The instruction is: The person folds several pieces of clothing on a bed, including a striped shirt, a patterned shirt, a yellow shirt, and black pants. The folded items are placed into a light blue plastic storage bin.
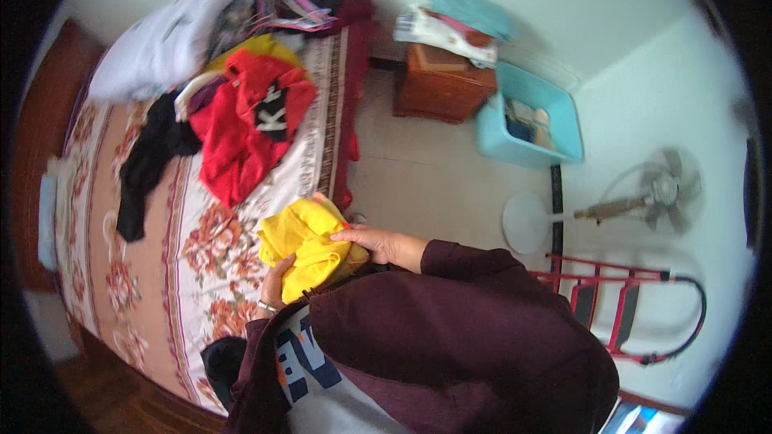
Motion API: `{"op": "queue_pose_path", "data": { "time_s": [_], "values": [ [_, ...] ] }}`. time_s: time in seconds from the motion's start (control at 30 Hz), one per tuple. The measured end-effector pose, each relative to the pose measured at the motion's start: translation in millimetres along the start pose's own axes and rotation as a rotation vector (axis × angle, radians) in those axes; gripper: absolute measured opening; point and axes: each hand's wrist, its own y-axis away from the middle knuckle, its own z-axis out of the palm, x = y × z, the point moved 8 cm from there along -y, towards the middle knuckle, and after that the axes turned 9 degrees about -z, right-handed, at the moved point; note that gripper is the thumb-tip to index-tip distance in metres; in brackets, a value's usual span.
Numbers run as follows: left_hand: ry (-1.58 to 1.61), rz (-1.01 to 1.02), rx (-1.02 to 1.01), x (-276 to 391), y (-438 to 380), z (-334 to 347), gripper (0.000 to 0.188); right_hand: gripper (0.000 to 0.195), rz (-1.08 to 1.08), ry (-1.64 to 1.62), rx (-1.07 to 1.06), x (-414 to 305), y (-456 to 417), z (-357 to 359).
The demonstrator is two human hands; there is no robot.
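A bunched yellow cloth garment (pixel 307 238) is held between both hands, close to the body and over the near edge of the bed. My left hand (pixel 274 283), with a metal band at the wrist, grips its lower left side. My right hand (pixel 377 242) has its thumb on top of the right side, where a bit of darker patterned fabric shows beneath. Beyond the hands, a red garment with a black patch and white lettering (pixel 253 120) lies on the floral bedsheet (pixel 163 211). A black garment (pixel 151 157) lies left of it, and a mustard-yellow one (pixel 265 47) lies behind it.
A white bedding bundle (pixel 157 42) and several clothes hangers (pixel 292 9) are at the bed's far end. Folded cloths (pixel 464 15) top a wooden nightstand (pixel 440 90), beside a light-blue plastic bin (pixel 543 147) holding things. A standing fan (pixel 660 187) and a red stepladder (pixel 621 307) are at right.
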Motion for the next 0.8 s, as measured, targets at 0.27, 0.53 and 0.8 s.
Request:
{"op": "queue_pose_path", "data": {
  "time_s": [0.27,0.53,0.8],
  "values": [
    [-0.171,-0.266,-0.166,-32,-74,105,0.041,0.052,-0.233,-0.263,0.036,-42,85,-72],
    [-0.54,-0.467,-0.222,-96,-191,262,0.037,0.048,-0.444,-0.276,0.252,-116,212,-202],
    [-0.772,-0.61,-0.175,-162,-291,393,0.043,0.047,-0.635,-0.574,0.3,-156,298,-307]
  ]
}}
